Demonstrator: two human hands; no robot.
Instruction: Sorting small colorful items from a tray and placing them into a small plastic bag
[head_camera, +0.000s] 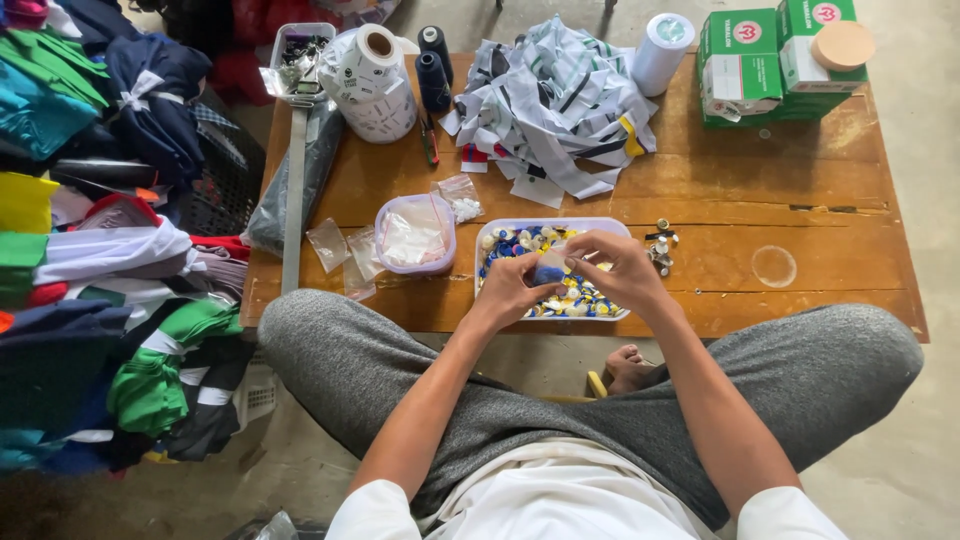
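My left hand (515, 283) and my right hand (612, 266) meet over a rectangular clear tray (553, 224) full of blue, yellow and white buttons on a low wooden table (720, 190). Between the fingers of both hands is a small clear plastic bag (549, 263) with blue buttons inside. My left hand pinches its lower part, and my right hand's fingertips hold its top edge. A few loose metal buttons (660, 247) lie just right of the tray.
A small lilac-rimmed tub (414, 235) and empty small bags (328, 244) lie left of the tray. Behind are a heap of white fabric strips (556, 100), label rolls (375, 82), dark thread cones (433, 70) and green boxes (768, 60). Folded clothes (90, 250) pile up at left.
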